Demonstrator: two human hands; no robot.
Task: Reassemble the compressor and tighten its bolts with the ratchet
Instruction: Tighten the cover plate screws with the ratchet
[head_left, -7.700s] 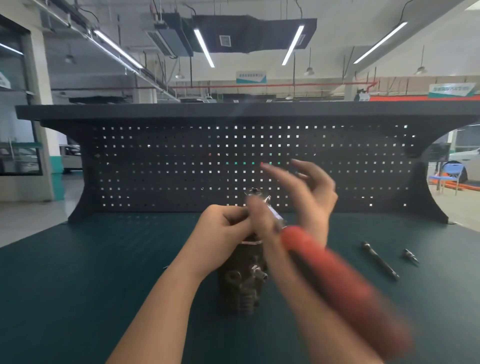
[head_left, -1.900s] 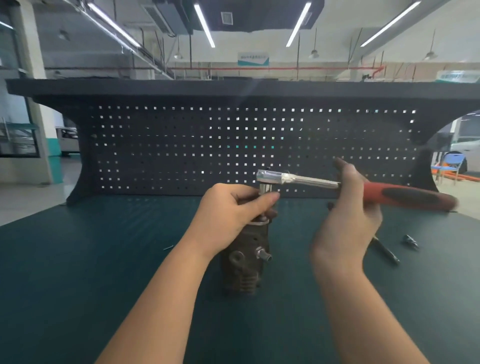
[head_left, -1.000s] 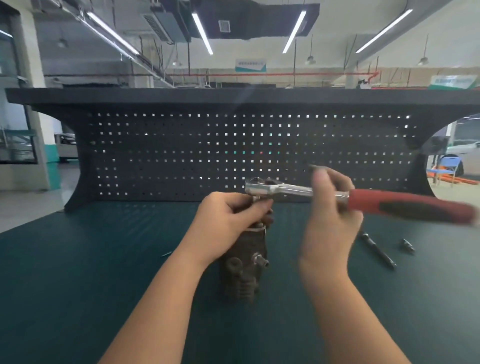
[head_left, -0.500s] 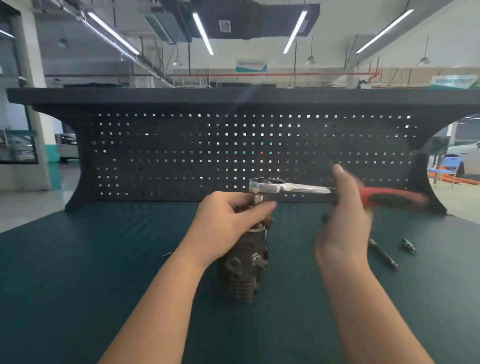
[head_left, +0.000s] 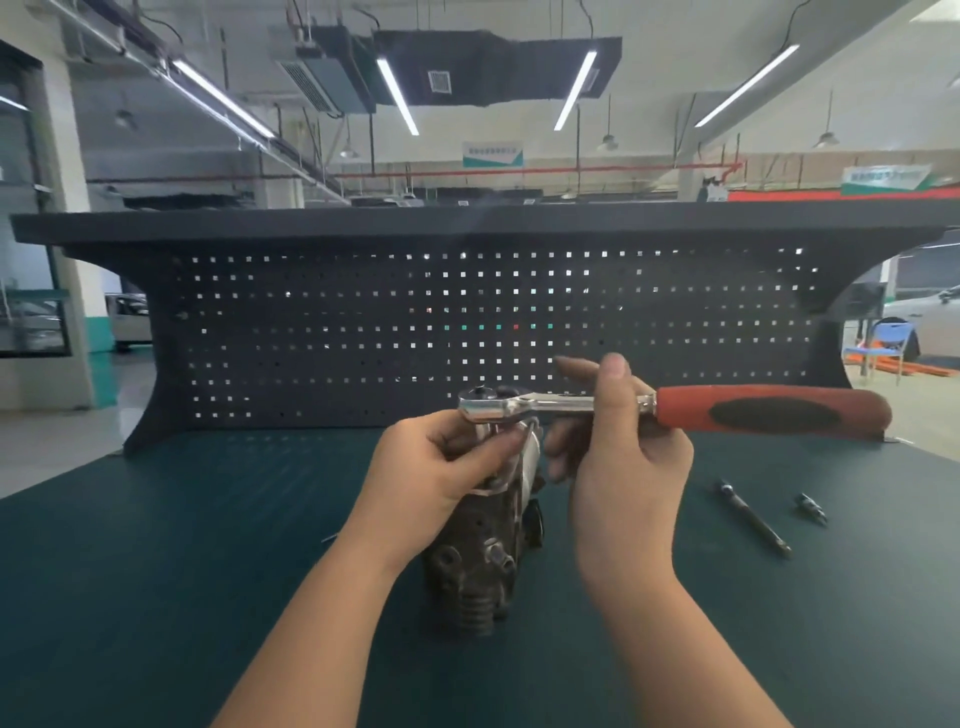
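Head view, bench work. The compressor (head_left: 483, 566) is standing upright on the dark green bench mat (head_left: 156, 571), near the middle, in front of the pegboard (head_left: 363, 322). It is a dark, ribbed metal casting with bosses and a stubby port on its face; I am judging it heavy, rigid and possibly greasy, so best steadied by wrapping its upper body rather than its fins. My left hand (head_left: 441, 473) is doing just that, fingers curling round the top of the casting below the socket. My right hand (head_left: 618, 457) is pinching the ratchet (head_left: 675, 410) on its bare chrome shank, thumb on top, short of the red-and-black rubber handle (head_left: 774, 414). The polished steel head is sitting level over the top bolt. I am judging the rubber grip the better hold for real torque. A slim extension bar (head_left: 756, 519) and a small socket bit (head_left: 811, 506) are lying apart to the right.
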